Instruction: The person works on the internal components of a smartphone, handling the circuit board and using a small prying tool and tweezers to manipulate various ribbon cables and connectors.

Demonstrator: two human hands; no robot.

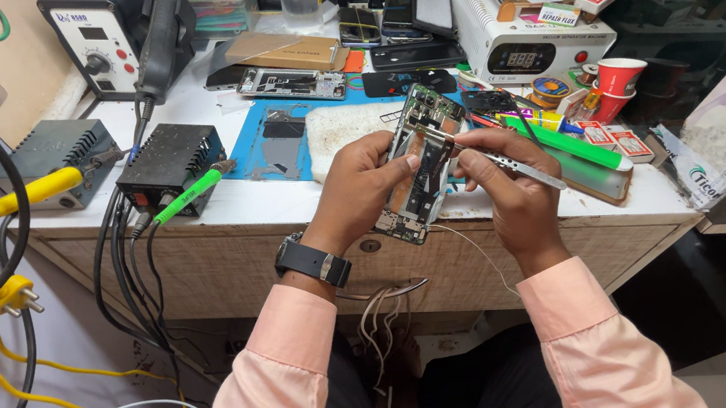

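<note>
Two hands raised, opened phone (420,167), tweezers (501,162)

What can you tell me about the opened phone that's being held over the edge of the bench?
The opened phone has its back cover off, showing a dark circuit board, metal shields and a camera cluster at the top end. It is tilted, top end away from the person, above the front edge of the white workbench. The left hand grips its left side, thumb across the middle. The right hand holds metal tweezers whose tips meet the phone's upper middle.
</note>
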